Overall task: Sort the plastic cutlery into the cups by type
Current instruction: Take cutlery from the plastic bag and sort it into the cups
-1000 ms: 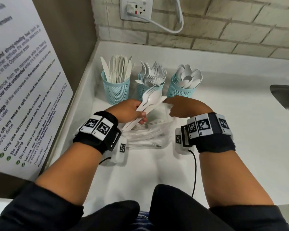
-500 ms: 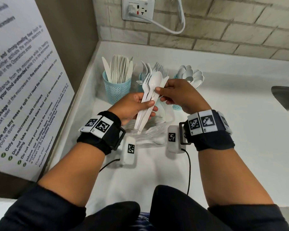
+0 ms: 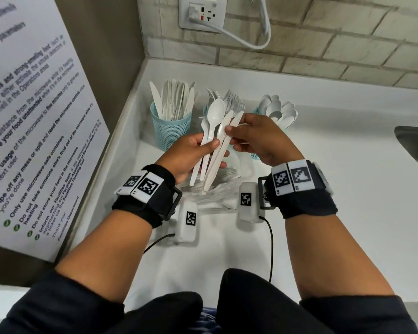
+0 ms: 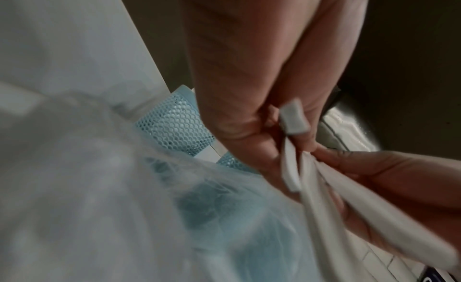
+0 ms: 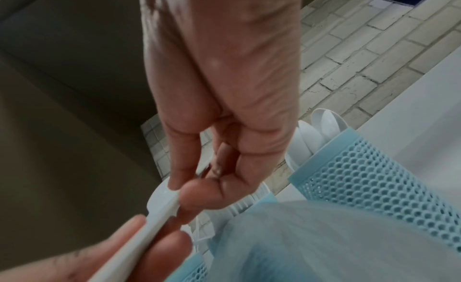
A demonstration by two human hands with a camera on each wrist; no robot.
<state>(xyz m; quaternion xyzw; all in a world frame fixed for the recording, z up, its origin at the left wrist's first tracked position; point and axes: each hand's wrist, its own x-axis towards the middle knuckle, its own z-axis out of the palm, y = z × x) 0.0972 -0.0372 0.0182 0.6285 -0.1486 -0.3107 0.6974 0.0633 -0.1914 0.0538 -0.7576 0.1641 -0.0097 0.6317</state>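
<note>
Left hand (image 3: 191, 155) grips a mixed bunch of white cutlery (image 3: 214, 150) with a spoon (image 3: 215, 113) sticking up, right hand (image 3: 258, 138) pinches a knife (image 3: 235, 120) at the bunch's top. All held just above the counter (image 3: 323, 189), right in front of the three blue cups (image 3: 170, 131).

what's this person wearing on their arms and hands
The hands are bare: left hand, right hand. Each wrist carries a black fabric band with white square tags printed in black-and-white codes, plus a white camera block underneath trailing a thin black cable. Dark sleeves are pushed up past the forearms.
</note>
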